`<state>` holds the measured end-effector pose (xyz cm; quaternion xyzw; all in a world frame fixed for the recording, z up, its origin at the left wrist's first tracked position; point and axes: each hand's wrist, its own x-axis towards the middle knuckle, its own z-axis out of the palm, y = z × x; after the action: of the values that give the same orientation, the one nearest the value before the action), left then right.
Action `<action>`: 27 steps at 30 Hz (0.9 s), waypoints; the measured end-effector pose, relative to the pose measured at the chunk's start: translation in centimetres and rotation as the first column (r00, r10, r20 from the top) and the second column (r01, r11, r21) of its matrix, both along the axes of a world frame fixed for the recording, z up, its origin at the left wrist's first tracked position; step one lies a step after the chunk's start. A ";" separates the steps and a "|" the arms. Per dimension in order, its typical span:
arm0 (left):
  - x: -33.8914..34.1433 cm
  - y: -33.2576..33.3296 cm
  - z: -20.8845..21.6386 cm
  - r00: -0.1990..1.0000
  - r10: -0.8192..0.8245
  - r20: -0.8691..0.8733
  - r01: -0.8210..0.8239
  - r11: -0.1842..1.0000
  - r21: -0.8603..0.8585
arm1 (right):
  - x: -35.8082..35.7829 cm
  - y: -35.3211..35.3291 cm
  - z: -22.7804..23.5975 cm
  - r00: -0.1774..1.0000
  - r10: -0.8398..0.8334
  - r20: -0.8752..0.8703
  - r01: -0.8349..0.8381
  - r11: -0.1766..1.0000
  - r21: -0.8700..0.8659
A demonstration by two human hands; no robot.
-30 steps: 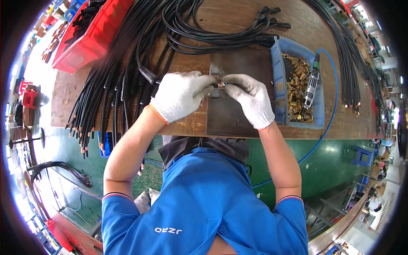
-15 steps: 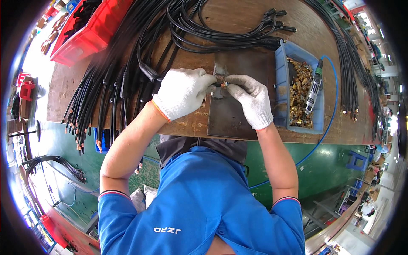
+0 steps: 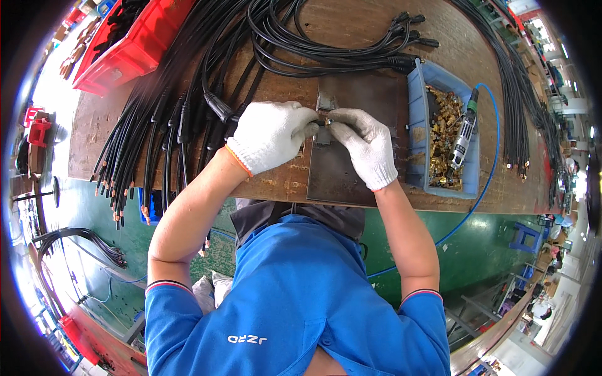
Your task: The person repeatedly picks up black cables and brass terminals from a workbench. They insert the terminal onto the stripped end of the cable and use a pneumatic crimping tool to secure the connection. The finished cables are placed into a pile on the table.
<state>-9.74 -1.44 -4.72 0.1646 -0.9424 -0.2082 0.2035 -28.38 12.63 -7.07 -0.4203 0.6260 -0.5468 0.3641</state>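
My left hand [image 3: 273, 136], in a white knit glove, is closed around a black cable whose short end [image 3: 320, 123] pokes out between thumb and finger. A thick black sleeve [image 3: 218, 108] on a cable runs up to the back of that glove. Facing it, my gloved right hand [image 3: 365, 145] pinches a small brass-coloured terminal [image 3: 328, 121] at the cable's tip. How deep the cable sits in the terminal is too small to tell. Both hands hover over a dark metal plate [image 3: 342, 172] on the wooden table [image 3: 285, 182].
Right of my hands stands a blue bin [image 3: 417, 119] full of brass-coloured terminals [image 3: 444, 119], with an air tool [image 3: 463, 139] on a blue hose [image 3: 495, 144] lying across it. Black cables [image 3: 135, 150] spread at left. Coiled cables [image 3: 326, 56] lie behind. A red crate [image 3: 119, 66] sits far left.
My right hand has shifted slightly left and its fingers have closed in over the terminal, which now shows less. My left hand has hardly moved.
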 end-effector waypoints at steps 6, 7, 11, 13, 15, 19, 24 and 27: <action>-1.0 -1.1 0.7 0.999 0.044 0.030 -0.042 0.997 -0.061 | -0.7 -1.6 1.0 0.847 -0.114 -0.520 0.039 0.987 -0.153; -1.1 -1.4 0.4 0.999 0.035 0.011 -0.034 0.997 -0.066 | -0.8 -1.9 1.3 0.811 -0.119 -0.573 0.052 0.990 -0.133; -1.3 -1.9 -1.1 0.997 0.028 0.074 -0.022 0.997 -0.073 | -0.8 -2.5 1.3 0.670 -0.040 -0.741 0.030 0.999 -0.027; -1.4 -1.9 -1.8 0.992 0.036 0.121 -0.025 0.995 -0.092 | -1.2 -2.4 1.5 0.697 0.000 -0.717 0.012 1.000 0.011; -1.4 -1.8 -2.1 0.996 0.035 0.086 -0.027 0.996 -0.089 | -1.8 -2.6 1.5 0.749 0.008 -0.663 0.012 1.000 0.025; -1.1 -1.9 -2.5 0.998 0.033 0.058 -0.030 0.998 -0.050 | -1.1 -3.3 1.9 0.718 0.057 -0.694 0.045 0.991 0.128; -1.2 -1.9 -2.6 0.999 0.024 0.044 -0.022 0.999 -0.031 | -1.1 -3.5 1.6 0.720 0.024 -0.694 0.060 0.993 0.097; -1.3 -1.9 -2.5 0.999 0.026 0.043 -0.023 0.998 -0.056 | -1.0 -3.4 1.3 0.691 0.016 -0.723 0.048 0.997 0.068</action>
<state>-11.08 -3.33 -7.26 0.1750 -0.9499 -0.1761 0.1898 -29.33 9.26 -5.74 -0.5805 0.7441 -0.3148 0.1008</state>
